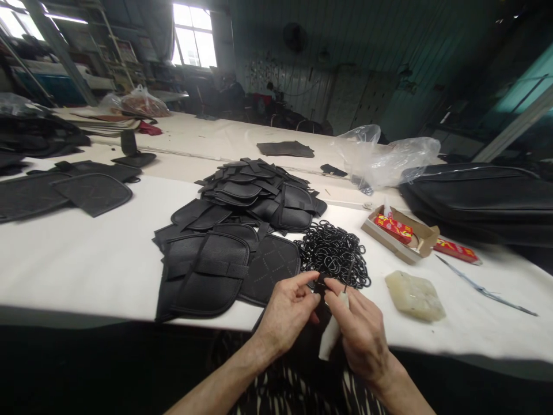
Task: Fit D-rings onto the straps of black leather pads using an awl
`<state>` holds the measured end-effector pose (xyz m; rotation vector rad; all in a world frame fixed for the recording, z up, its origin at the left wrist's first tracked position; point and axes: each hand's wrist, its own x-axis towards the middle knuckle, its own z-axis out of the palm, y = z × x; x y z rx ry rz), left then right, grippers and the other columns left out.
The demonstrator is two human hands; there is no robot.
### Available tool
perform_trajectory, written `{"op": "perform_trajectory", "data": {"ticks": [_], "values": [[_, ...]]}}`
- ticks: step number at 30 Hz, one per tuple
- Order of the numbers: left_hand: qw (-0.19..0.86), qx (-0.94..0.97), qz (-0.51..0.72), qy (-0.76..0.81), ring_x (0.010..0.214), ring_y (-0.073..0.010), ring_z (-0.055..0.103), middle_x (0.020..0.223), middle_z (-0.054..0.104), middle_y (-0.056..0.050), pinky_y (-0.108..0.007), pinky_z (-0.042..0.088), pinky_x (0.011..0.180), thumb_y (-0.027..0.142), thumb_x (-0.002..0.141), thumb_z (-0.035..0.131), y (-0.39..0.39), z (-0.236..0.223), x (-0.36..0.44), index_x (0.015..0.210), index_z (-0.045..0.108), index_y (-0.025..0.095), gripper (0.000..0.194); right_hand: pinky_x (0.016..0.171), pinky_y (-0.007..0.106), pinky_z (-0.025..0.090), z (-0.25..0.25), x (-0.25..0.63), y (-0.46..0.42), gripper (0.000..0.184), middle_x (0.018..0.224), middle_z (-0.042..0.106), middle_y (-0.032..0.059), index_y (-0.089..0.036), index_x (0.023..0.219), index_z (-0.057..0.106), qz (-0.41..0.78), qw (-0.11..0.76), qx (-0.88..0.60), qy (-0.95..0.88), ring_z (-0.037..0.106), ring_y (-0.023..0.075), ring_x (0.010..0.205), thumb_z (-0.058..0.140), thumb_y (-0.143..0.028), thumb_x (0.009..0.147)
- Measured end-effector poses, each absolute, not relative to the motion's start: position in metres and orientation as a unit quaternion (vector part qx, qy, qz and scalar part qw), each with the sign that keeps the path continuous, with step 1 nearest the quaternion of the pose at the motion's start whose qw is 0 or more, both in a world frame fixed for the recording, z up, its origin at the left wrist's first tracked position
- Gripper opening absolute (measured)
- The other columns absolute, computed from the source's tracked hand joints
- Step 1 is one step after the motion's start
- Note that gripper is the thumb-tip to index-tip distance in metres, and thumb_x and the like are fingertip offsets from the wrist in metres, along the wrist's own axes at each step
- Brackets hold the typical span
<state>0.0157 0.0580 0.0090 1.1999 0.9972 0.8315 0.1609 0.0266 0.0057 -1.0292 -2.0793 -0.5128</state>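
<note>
My left hand (287, 308) pinches the end of a black strap (321, 282) between thumb and fingers. From the other side, my right hand (360, 325) grips the same strap end with its fingertips. A white-handled tool with a thin dark shaft (330, 337) is also tucked in my right hand, its shaft pointing up; its exact kind is unclear. Below the strap, dark material hangs over my lap, partly hidden by the hands. Just beyond my fingers lies a heap of black metal rings (332, 251). Stitched black panels with straps (207, 274) are piled to the left.
At right are an open cardboard box (400, 253) with red packets, a yellowish block (415, 295) and a thin pointed metal tool (484, 288). Clear plastic bags (389, 158) and a large black padded item (479, 196) lie behind. More black panels (93, 190) rest at left.
</note>
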Motion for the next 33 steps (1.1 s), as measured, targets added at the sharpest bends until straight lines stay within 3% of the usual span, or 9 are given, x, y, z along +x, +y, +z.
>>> {"op": "perform_trajectory", "data": {"ticks": [5,11,19,23,27,33], "values": [[0.648,0.511,0.363,0.433,0.047,-0.01,0.053,0.053,0.053,0.006,-0.024,0.042,0.054,0.016,0.074,0.055,0.058,0.014,0.015,0.116,0.056,0.009,0.043,0.061,0.032,0.052,-0.001,0.156,0.027,0.016,0.087,0.064,0.013,-0.016,0.092,0.059,-0.107,0.429,-0.45,-0.776,0.061,0.0206,0.076,0.045,-0.006,0.089],[0.683,0.478,0.373,0.407,0.05,-0.0107,0.056,0.058,0.059,0.003,-0.023,0.042,0.054,0.015,0.072,0.055,0.06,0.012,0.014,0.1,0.06,0.01,0.029,0.055,0.028,0.046,0.011,0.144,0.021,0.021,0.075,0.061,0.0064,-0.017,0.08,0.058,-0.06,0.423,-0.438,-0.791,0.054,0.0167,0.064,0.043,-0.008,0.09],[0.682,0.489,0.351,0.415,0.053,-0.0126,0.06,0.054,0.063,0.001,-0.023,0.042,0.061,0.012,0.069,0.055,0.064,0.014,0.009,0.083,0.061,0.013,0.015,0.068,0.031,0.048,-0.009,0.143,0.014,0.017,0.088,0.063,0.0051,-0.021,0.091,0.057,0.07,0.506,-0.508,-0.694,0.059,0.0186,0.079,0.047,-0.008,0.088],[0.674,0.479,0.366,0.428,0.05,-0.0124,0.059,0.051,0.062,0.001,-0.023,0.042,0.059,0.016,0.07,0.058,0.063,0.016,0.009,0.078,0.06,0.014,0.008,0.069,0.03,0.047,-0.01,0.142,0.01,0.007,0.089,0.062,0.0052,-0.021,0.091,0.058,0.067,0.518,-0.563,-0.64,0.059,0.0191,0.08,0.053,-0.017,0.087],[0.652,0.484,0.392,0.433,0.053,-0.0107,0.06,0.063,0.065,0.001,-0.02,0.042,0.056,0.017,0.072,0.059,0.057,0.016,0.013,0.076,0.062,0.016,0.005,0.067,0.027,0.047,-0.003,0.139,0.009,0.011,0.091,0.062,0.0052,-0.02,0.091,0.057,0.188,0.509,-0.623,-0.564,0.06,0.0184,0.079,0.056,-0.03,0.086],[0.638,0.489,0.406,0.434,0.063,-0.0122,0.064,0.083,0.068,-0.002,-0.021,0.047,0.063,0.017,0.078,0.056,0.048,0.013,0.016,0.083,0.064,0.016,0.01,0.053,0.02,0.04,0.001,0.13,0.009,0.016,0.072,0.055,-0.0031,-0.021,0.076,0.05,0.311,0.561,-0.598,-0.481,0.049,0.0112,0.06,0.06,-0.032,0.083]]}}
